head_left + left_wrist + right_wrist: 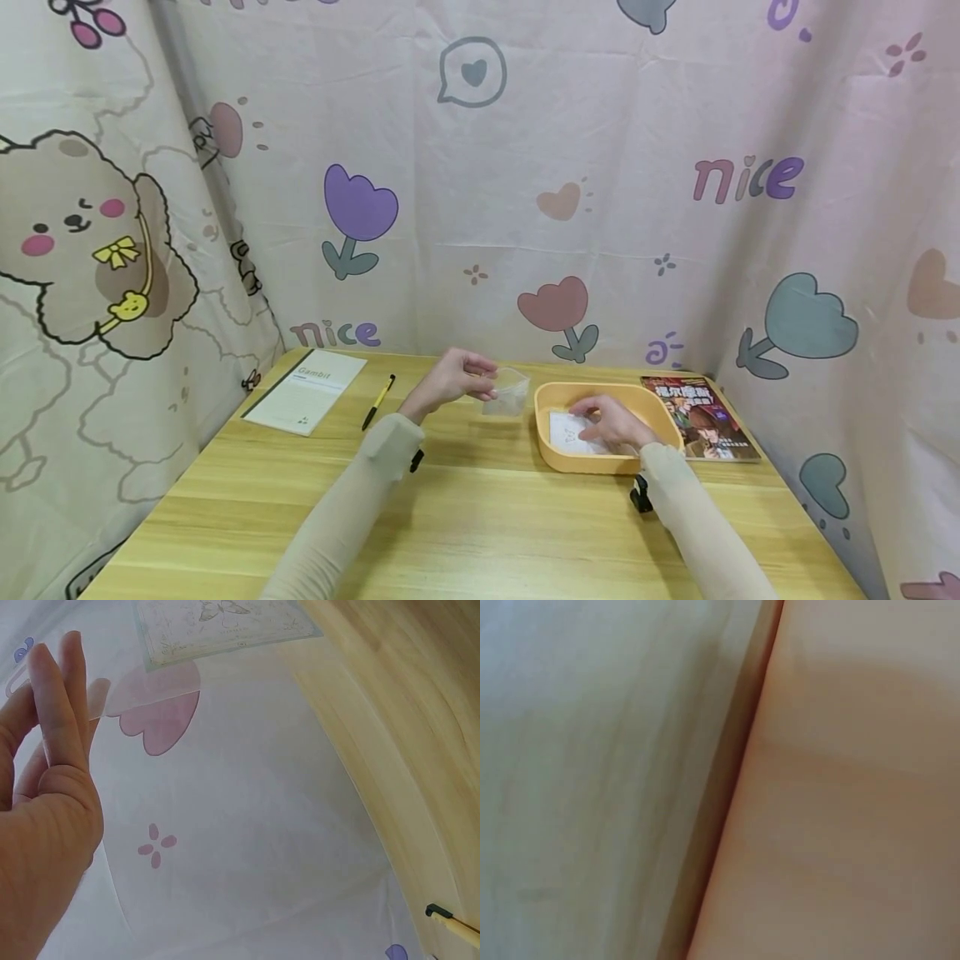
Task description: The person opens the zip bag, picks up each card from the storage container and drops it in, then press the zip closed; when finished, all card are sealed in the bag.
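My left hand (454,382) pinches a clear plastic sheet or bag (510,393) by its edge, raised over the far side of the table. In the left wrist view, the see-through plastic (225,780) spans the middle. A panel with a butterfly drawing (225,630) and pale green border overlaps its upper end. My right hand (617,425) reaches into a yellow-orange tray (551,460). Its thumb and fingers, spread apart, come down at a white card or paper (564,435) with a faint drawing. The right wrist view shows only the tray wall (832,810) and the table.
A white notebook (307,392) marked "Gambit" lies at the far left, with a yellow and black pen (378,402) next to it. A colourful comic-style book (712,421) is partly behind the tray on the right. A patterned curtain (465,167) hangs behind the wooden table (480,525).
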Demonstrator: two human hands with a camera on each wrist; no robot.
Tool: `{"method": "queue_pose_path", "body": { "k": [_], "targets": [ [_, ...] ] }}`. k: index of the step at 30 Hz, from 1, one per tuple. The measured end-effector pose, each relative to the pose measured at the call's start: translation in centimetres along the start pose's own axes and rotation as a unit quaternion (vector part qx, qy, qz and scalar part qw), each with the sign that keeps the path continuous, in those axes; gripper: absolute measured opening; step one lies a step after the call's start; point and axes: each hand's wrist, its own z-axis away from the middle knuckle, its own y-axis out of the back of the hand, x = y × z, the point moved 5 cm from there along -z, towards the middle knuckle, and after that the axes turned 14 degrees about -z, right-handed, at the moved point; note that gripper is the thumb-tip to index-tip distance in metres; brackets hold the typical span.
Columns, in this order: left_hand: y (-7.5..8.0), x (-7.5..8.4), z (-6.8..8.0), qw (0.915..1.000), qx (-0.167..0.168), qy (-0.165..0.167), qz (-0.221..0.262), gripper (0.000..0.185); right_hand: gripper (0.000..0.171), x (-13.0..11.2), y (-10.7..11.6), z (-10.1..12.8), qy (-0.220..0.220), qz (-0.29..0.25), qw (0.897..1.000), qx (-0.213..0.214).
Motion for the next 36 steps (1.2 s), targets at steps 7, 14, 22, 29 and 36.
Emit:
{"method": "queue_pose_path", "body": {
  "k": [7,14,22,29,36],
  "targets": [
    [0.0,0.0,0.0,1.0000,0.002,0.002,0.002,0.039,0.044,-0.2,-0.1,0.1,0.038,0.011,0.999,-0.009],
    [0.0,0.1,0.0,1.0000,0.001,-0.006,0.004,0.039,0.056,-0.4,0.0,0.5,0.021,0.024,0.999,-0.026],
    [0.0,0.1,0.0,1.0000,0.000,-0.002,0.006,0.041,0.067,-0.9,-0.5,1.3,0.065,0.082,0.992,-0.065],
    [0.0,0.0,0.1,1.0000,0.003,0.004,0.006,0.039,0.078,-0.7,-0.3,1.3,0.052,0.084,0.994,-0.037],
    [0.0,-0.1,0.1,1.0000,0.000,0.001,0.005,0.039,0.080,-0.5,-0.4,1.2,0.024,0.073,0.997,-0.023]
  ]
}}
